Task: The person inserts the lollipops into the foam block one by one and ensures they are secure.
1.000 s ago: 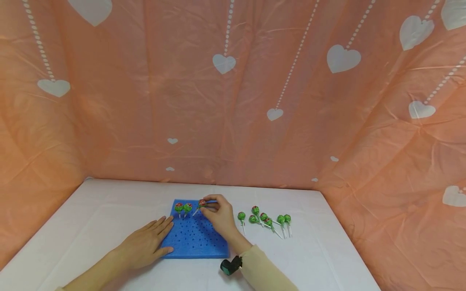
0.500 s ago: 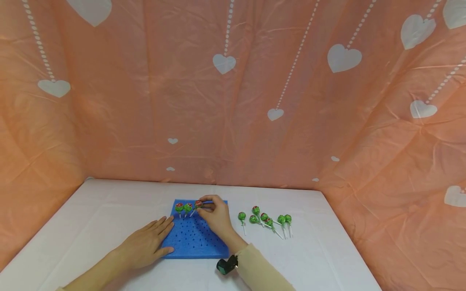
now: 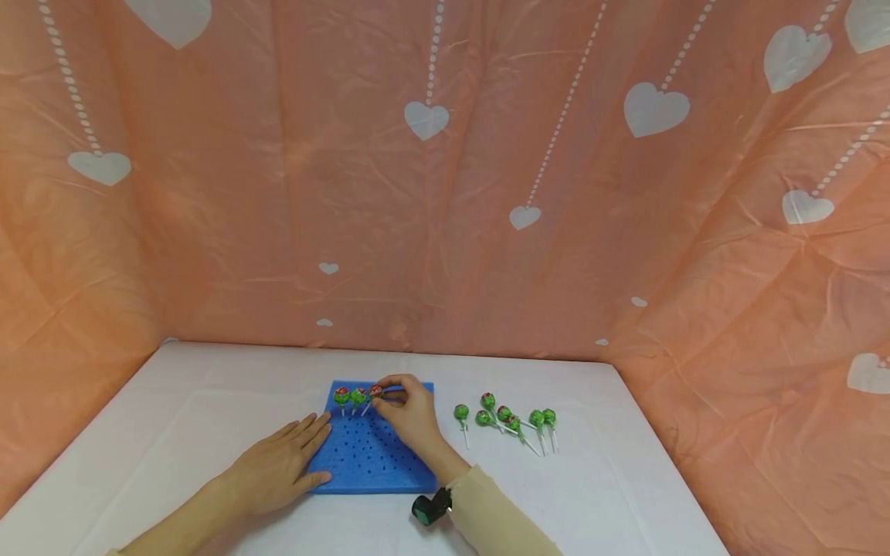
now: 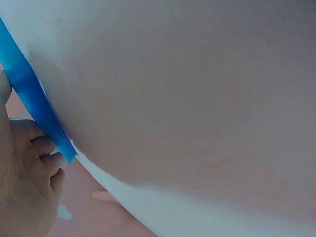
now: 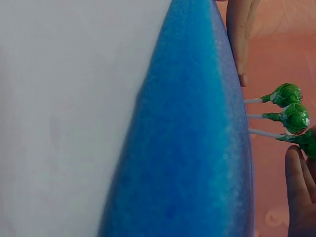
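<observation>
A blue foam board (image 3: pixel 368 463) dotted with holes lies on the white table. Two lollipops in green and red wrappers, the left one (image 3: pixel 341 396) and its neighbour (image 3: pixel 358 397), stand on their sticks near the board's far edge. My right hand (image 3: pixel 410 413) pinches a third lollipop (image 3: pixel 376 391) by its head beside them, its stick tilted with the lower end at the foam; the right wrist view shows this stick (image 5: pixel 265 134) meeting the board. Flat on the board's left edge rests my left hand (image 3: pixel 281 463), fingers straight.
Several more lollipops (image 3: pixel 513 423) lie loosely on the table right of the board, with a single lollipop (image 3: pixel 462 413) nearer to it. A peach curtain (image 3: pixel 389 232) with white hearts hangs behind the table (image 3: pixel 591 479) and along both sides.
My right hand has moved slightly left and down with its lollipop, bringing it beside the two standing ones. The left hand has stayed in place.
</observation>
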Demonstrator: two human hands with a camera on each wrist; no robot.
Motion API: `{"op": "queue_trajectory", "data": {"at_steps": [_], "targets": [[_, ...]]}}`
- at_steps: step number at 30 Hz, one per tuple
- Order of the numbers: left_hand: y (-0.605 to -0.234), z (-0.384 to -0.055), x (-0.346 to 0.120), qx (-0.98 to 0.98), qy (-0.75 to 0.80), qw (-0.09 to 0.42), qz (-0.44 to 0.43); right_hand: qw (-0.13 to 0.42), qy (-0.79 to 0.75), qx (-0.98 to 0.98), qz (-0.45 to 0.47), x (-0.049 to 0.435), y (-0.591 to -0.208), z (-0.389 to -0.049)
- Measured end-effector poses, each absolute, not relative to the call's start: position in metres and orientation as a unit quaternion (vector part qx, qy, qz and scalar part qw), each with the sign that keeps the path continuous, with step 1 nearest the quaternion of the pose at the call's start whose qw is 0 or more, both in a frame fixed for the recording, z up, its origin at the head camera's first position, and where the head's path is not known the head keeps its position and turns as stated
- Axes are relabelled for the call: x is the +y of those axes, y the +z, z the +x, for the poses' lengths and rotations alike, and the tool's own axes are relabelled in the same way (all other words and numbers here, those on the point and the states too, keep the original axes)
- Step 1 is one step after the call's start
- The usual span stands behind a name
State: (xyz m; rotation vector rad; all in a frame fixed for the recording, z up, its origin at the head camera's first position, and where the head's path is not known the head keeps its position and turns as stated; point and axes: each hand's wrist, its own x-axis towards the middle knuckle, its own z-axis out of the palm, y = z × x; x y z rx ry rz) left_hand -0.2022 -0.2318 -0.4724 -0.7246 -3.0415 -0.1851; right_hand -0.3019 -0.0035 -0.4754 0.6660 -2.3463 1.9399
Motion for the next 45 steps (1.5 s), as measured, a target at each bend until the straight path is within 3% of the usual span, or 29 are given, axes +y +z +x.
{"op": "queue_trajectory", "data": {"at_steps": [45], "targets": [[-0.472,-0.202,-0.2317,-0.971,-0.061,0.007,-0.233,0.008,0.522,-0.819,0.237,-0.0021,-0.4742,-0.2994]]}}
